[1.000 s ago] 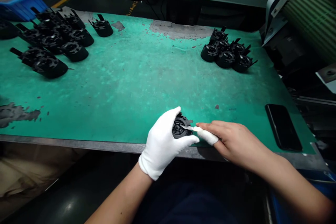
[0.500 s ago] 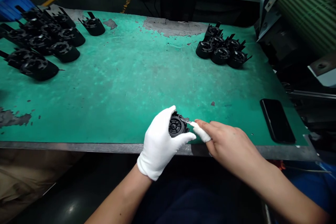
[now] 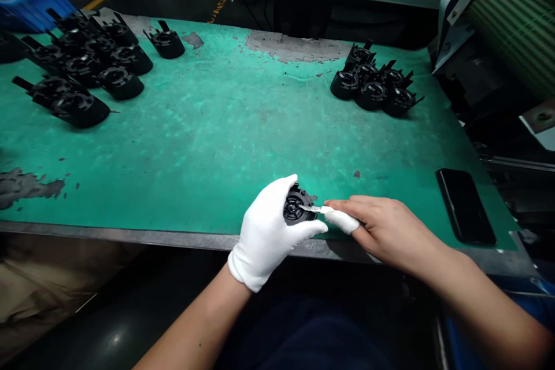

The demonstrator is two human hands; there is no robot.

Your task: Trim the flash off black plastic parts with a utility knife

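Note:
My left hand (image 3: 269, 228), in a white glove, is closed around a round black plastic part (image 3: 295, 206) near the bench's front edge. The part's ribbed, spoked face is turned up toward me. In my right hand (image 3: 384, 222), bare except for a white cover on the thumb, is a small knife (image 3: 315, 208) with a thin metal blade. Its blade lies over the face of the part, the tip close to the centre. Most of the knife's handle is hidden by my fingers.
Several black plastic parts (image 3: 119, 82) with upright prongs stand at the left, and another cluster (image 3: 373, 94) at the right back. A phone (image 3: 466, 206) lies at the right on the green bench mat (image 3: 243, 127). A green-ribbed machine (image 3: 511, 17) borders the right side; a blue bin (image 3: 37, 6) is far left.
The knife tip has shifted from the part's upper right rim inward toward its centre. My right hand has moved slightly right and the view has shifted a little.

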